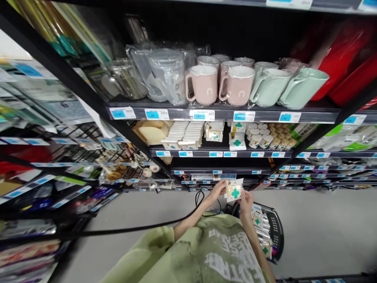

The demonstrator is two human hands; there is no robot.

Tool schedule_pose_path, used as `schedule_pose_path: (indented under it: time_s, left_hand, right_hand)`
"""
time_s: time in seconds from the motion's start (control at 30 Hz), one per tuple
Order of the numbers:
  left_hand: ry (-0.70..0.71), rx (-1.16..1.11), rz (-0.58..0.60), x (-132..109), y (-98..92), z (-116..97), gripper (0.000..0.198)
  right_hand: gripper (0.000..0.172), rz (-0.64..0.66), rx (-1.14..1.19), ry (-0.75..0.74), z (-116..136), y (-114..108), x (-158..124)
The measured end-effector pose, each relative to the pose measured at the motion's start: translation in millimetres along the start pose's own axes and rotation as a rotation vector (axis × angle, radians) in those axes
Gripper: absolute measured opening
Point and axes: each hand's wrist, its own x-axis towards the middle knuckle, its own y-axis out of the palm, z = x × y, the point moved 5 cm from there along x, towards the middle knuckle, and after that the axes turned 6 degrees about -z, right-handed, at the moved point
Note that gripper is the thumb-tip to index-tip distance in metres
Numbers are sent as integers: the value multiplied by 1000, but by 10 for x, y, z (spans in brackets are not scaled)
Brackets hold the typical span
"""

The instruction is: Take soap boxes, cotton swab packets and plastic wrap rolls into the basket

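Between my two hands is a small white packet with a green clover-shaped mark and a tan window. My left hand grips its left edge, fingers closed on it. The lower right edge is pinched by my right hand. What is inside the packet is too small to name. Similar packets stand on the shelf ahead: one white packet with a green mark leans at the front, and a stack of white boxes lies to its left.
A black basket with several packets stands on the floor at my right. Pink mugs, green pitchers and clear jugs fill the upper shelf. A black cable crosses my left side. Another rack runs along the left.
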Motion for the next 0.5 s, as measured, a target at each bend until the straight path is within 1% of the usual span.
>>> schedule_pose_path:
  time_s: [0.03, 0.1, 0.17, 0.2, 0.27, 0.37, 0.43, 0.5]
  left_hand:
    - [10, 11, 17, 18, 4, -13, 51]
    - [68, 48, 21, 75, -3, -78, 63]
    - [151, 81, -22, 168, -54, -203, 75]
    - [195, 100, -50, 226, -93, -291, 77]
    - [290, 144, -110, 355, -186, -511, 74]
    - [437, 210, -186, 554, -302, -910, 65]
    - [538, 257, -235, 674, -340, -1183, 62]
    - [634, 330, -307, 788, -357, -1436, 61]
  right_hand:
    - [60, -3, -5, -21, 7, 71, 17]
    - [62, 5, -12, -82, 63, 249, 61]
    - [61, 49, -30, -147, 170, 468, 109]
    - [60, 87, -47, -181, 243, 587, 131]
    - [53, 183, -96, -269, 422, 830, 169]
    - [40, 328, -190, -439, 734, 1188, 231]
    - [39, 372, -265, -545, 927, 1417, 306]
    - [41, 377, -358, -638, 1092, 1652, 409]
